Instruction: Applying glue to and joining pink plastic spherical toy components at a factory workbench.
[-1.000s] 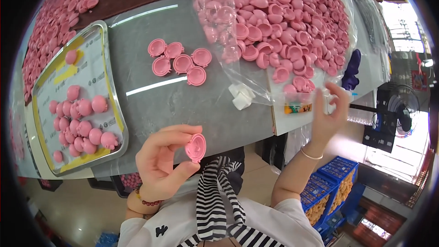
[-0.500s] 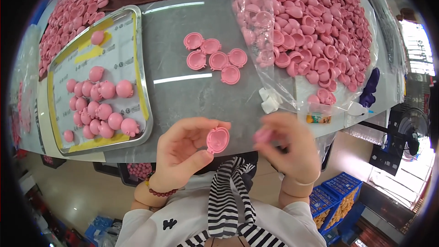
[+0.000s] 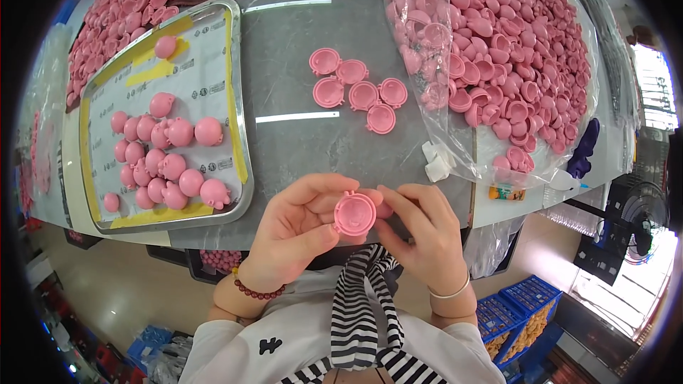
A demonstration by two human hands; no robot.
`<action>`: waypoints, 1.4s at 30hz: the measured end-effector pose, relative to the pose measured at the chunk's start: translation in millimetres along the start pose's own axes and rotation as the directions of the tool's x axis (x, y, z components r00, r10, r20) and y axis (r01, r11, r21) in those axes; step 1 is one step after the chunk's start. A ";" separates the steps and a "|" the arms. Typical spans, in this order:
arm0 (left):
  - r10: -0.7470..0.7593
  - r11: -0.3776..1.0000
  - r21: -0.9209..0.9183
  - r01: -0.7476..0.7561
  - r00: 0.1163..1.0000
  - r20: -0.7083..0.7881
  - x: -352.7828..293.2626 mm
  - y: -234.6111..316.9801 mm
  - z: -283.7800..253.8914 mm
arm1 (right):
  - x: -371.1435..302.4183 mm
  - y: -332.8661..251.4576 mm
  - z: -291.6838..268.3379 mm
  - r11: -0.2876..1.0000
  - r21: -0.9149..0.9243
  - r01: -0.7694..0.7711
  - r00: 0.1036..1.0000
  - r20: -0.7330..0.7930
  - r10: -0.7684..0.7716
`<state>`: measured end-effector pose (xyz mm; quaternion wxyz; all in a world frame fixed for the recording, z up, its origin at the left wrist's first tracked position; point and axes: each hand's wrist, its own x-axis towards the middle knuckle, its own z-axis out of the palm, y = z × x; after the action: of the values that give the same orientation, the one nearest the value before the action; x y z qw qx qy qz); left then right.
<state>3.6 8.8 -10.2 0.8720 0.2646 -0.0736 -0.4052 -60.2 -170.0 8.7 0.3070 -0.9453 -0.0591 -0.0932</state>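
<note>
My left hand [image 3: 295, 231] pinches a round pink plastic half-shell [image 3: 356, 215] between thumb and fingers, its hollow side turned up. Close against it, my right hand [image 3: 423, 238] has its thumb and fingertips closed on a second pink piece [image 3: 385, 208]. Most of that piece is hidden behind the fingers and the half-shell, so its form is unclear. On the grey tabletop [image 3: 284, 156] beyond my hands lies a small cluster of pink half-shells [image 3: 363, 95], hollow sides up.
A metal tray [image 3: 245, 135] on the left bears several pink balls [image 3: 191, 182]. Big heaps of pink half-shells [image 3: 509, 50] stand at the far right, partly under clear plastic, and at the far left [image 3: 135, 14]. A crumpled white piece [image 3: 437, 161] lies right of centre.
My right hand has moved left with its pink piece and now meets the left hand. The half-shell in my left hand has turned to face up more. The whole view has shifted slightly.
</note>
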 end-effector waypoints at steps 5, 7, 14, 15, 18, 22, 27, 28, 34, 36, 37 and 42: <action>0.083 0.931 0.357 -0.072 0.996 -0.013 -1.6 -4.1 4.9 | -8.1 -8.6 -11.3 0.845 0.533 -0.048 0.947 -0.244 0.207; 0.171 0.845 0.513 -0.151 0.985 0.008 -2.3 -8.3 8.3 | -2.3 -7.9 -13.9 0.892 0.450 0.054 0.977 -0.209 0.046; 0.270 0.656 0.720 -0.225 0.961 0.054 -1.1 -10.6 12.3 | -4.8 -2.3 -4.6 0.887 0.454 0.086 0.981 -0.194 0.004; 0.250 0.674 0.711 -0.202 0.967 0.038 -1.3 -10.0 13.1 | -4.6 -1.3 -3.2 0.886 0.455 0.088 0.981 -0.194 0.002; 0.217 0.690 0.703 -0.174 0.976 0.028 -2.3 -9.4 10.8 | -2.8 -0.1 -2.2 0.899 0.404 0.168 0.971 -0.227 -0.079; 0.275 0.634 0.732 -0.250 0.957 0.089 2.7 -5.7 14.4 | -5.5 -5.4 -4.4 0.930 0.344 0.129 0.976 -0.212 -0.056; 0.296 0.562 0.767 -0.309 0.941 0.163 4.7 -8.9 10.8 | -11.8 -12.9 10.1 0.909 0.352 0.223 0.935 -0.340 -0.097; 0.333 0.567 0.768 -0.299 0.935 0.119 4.7 -10.1 11.6 | -11.9 -13.8 10.7 0.909 0.352 0.223 0.935 -0.340 -0.098; 0.386 0.458 0.795 -0.396 0.895 0.224 5.7 -5.1 8.1 | -12.8 -13.9 16.4 0.907 0.310 0.284 0.904 -0.402 -0.145; 0.361 0.473 0.794 -0.381 0.906 0.220 4.7 -2.5 7.8 | -13.7 -14.5 16.0 0.905 0.318 0.282 0.908 -0.394 -0.145; 0.336 0.488 0.793 -0.365 0.917 0.215 4.7 -1.9 7.6 | -13.8 -14.8 15.9 0.905 0.318 0.282 0.908 -0.394 -0.145; 0.299 0.568 0.753 -0.332 0.936 0.187 7.2 -0.2 7.0 | -12.0 -17.0 16.0 0.891 0.358 0.280 0.906 -0.406 -0.122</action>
<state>5.8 0.6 -5.0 0.7291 0.5876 -0.3031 -0.1770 -72.5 -147.5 3.1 0.4912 -0.8136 -0.1170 -0.2883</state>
